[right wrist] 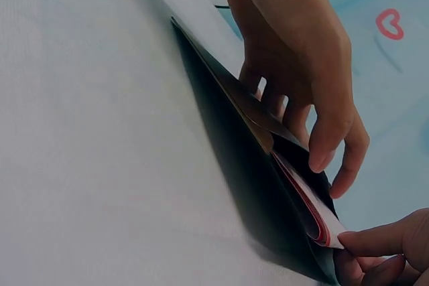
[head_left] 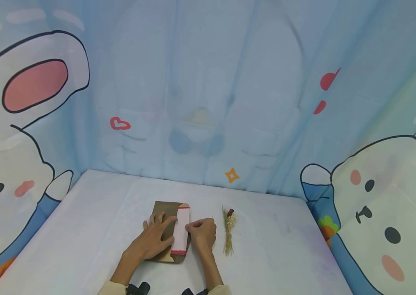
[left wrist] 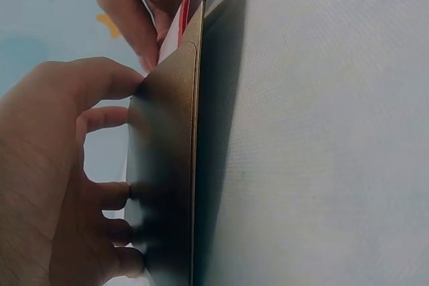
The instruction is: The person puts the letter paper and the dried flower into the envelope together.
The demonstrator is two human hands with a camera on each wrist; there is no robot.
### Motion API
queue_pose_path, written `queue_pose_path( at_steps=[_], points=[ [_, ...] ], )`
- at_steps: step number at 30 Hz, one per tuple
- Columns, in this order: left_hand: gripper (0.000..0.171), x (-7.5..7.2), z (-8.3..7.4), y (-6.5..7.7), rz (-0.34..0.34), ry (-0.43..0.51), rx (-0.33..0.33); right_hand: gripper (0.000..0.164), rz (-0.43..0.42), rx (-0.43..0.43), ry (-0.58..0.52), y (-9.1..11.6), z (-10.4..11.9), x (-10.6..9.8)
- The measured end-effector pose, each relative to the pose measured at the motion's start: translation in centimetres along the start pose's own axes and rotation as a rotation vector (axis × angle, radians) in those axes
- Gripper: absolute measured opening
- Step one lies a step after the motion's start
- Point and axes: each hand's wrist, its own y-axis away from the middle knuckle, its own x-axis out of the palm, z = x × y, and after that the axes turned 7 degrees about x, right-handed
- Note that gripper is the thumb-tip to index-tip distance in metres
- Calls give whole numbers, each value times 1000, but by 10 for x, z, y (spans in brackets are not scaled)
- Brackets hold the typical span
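Curtained-off work nook, apparently indoors; room beyond hidden, so home or studio cannot be told. Pale-blue curtain (head_left: 200, 73) hangs in folds along the far side, cartoon prints all over: long-eared white animal (head_left: 9, 164) at left, second white figure (head_left: 410, 205) at right. White-topped desk (head_left: 274, 250) within. Brown folder (head_left: 166, 207) and flower bundle (head_left: 229, 223) on it: craft-corner look.

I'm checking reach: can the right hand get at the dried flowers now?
Probably yes: the dried flowers lie beside the right hand with nothing between, though it must first release the red-edged paper.
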Motion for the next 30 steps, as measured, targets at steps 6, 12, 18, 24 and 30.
queue_pose_path(
  at_steps=[6, 12, 18, 24, 30],
  points=[
    [58, 2, 1, -1, -15, -5, 9, 16, 5, -23, 18, 1, 1, 7],
    [58, 3, 3, -1, -27, -8, 12, 13, 44, -70, 26, 3, 5, 9],
    [59, 3, 4, -2, -22, 9, 7, 9, 68, -137, 13, -5, -4, 22],
    [59, 2, 5, -2, -17, 13, 5, 9, 102, -197, -14, 1, 1, 21],
    [58, 3, 6, -2, -17, 19, 7, 8, 127, -148, -8, 1, 1, 25]
  ],
)
